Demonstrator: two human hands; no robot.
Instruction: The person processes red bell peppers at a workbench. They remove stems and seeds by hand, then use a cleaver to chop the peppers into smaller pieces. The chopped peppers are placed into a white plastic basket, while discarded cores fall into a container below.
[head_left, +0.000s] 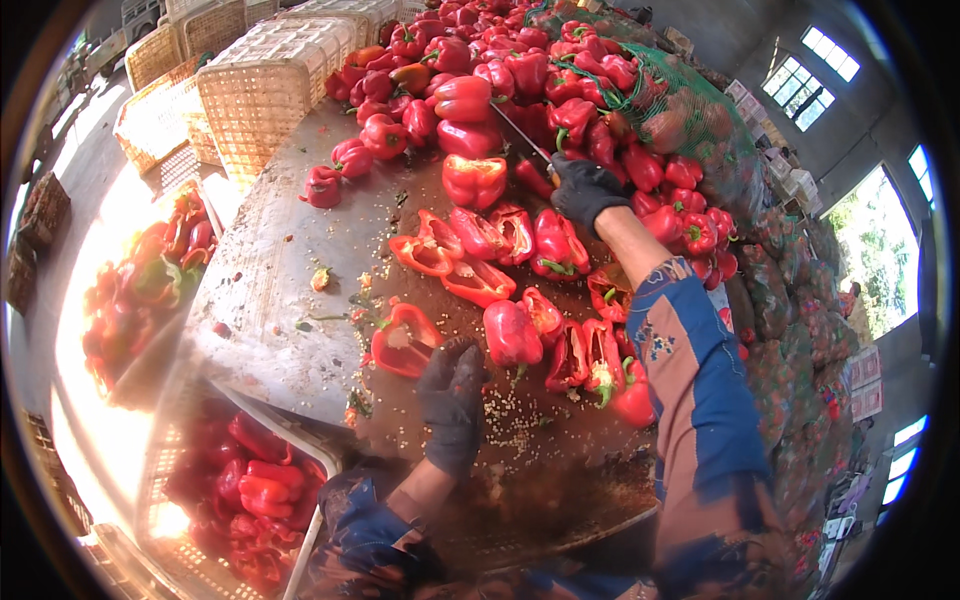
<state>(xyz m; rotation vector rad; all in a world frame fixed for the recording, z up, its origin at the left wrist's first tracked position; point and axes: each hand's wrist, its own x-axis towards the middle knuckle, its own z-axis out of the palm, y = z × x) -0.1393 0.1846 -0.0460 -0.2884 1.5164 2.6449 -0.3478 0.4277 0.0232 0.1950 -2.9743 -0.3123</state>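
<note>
My right hand (589, 187), in a dark glove, grips a knife (521, 133) whose thin blade points up and left, its tip at a whole red bell pepper (463, 99) on the pile. In a matching glove, my left hand (452, 397) is low at the middle, fingers curled, beside a cut pepper half (406, 340); whether it holds anything is hidden. Between the hands lie several cut red peppers, among them an opened half (476, 281) and a piece with its pale core showing (602, 360). Loose seeds (510, 424) are strewn over the brown work surface.
A heap of whole peppers (525, 45) and a green mesh sack (667, 105) fill the far side. Plastic crates (255, 97) stand at the upper left. At the lower left, a crate (319, 450) holds red peppers. Filled net sacks (795, 330) are stacked to the right.
</note>
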